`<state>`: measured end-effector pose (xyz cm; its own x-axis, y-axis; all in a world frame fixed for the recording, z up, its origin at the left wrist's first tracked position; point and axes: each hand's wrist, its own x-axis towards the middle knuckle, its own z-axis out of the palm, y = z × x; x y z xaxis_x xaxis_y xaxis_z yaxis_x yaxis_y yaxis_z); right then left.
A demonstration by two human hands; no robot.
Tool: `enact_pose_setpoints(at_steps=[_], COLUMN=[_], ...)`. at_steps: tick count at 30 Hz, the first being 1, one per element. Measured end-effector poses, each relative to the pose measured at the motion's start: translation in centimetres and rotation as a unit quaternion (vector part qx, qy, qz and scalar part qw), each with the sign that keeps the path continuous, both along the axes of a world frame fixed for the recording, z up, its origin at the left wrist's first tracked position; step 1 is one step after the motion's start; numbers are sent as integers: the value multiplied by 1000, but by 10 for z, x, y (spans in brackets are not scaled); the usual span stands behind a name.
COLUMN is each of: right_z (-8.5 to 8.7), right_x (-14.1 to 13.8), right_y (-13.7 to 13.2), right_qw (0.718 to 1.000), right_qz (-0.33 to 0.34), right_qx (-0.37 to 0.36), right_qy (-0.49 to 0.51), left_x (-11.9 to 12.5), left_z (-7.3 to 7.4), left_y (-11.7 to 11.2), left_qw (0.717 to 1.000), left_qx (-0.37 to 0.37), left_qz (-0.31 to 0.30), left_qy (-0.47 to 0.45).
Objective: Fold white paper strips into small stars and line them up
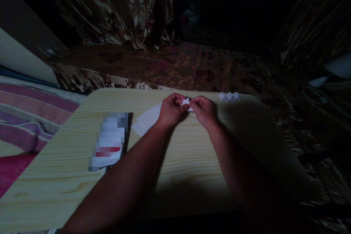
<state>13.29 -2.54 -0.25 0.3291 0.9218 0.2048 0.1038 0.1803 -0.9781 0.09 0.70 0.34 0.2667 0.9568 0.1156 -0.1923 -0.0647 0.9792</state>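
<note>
Both hands meet over the far middle of a light wooden table (178, 161). My left hand (171, 110) and my right hand (204, 110) pinch a small folded white paper star (187, 102) between their fingertips, fingers closed on it. A white paper sheet (146, 120) lies flat on the table just left of my left hand. A few finished small white paper stars (229, 96) sit near the table's far right edge, a short way beyond my right hand.
A blurred white, grey and red packet (109, 142) lies on the table's left part. Patterned dark fabric (164, 64) covers the floor behind the table. A striped mat (24, 117) lies to the left. The surroundings are very dark.
</note>
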Motion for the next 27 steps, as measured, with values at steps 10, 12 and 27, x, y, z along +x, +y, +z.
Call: enact_pose_setpoints(at_steps=[10, 12, 27], right_z=[2, 2, 2], right_x=[0, 0, 1], right_y=[-1, -1, -1], right_qw=[1000, 1000, 1000], right_qz=[-1, 1, 5], right_qx=[0, 4, 7], right_qy=[-14, -13, -15], left_x=[2, 2, 1], left_z=[-2, -3, -3], left_y=[1, 1, 1], left_qw=[1000, 1000, 999], left_qx=[14, 16, 28], left_qz=[-14, -16, -34], left_qy=[-5, -5, -10])
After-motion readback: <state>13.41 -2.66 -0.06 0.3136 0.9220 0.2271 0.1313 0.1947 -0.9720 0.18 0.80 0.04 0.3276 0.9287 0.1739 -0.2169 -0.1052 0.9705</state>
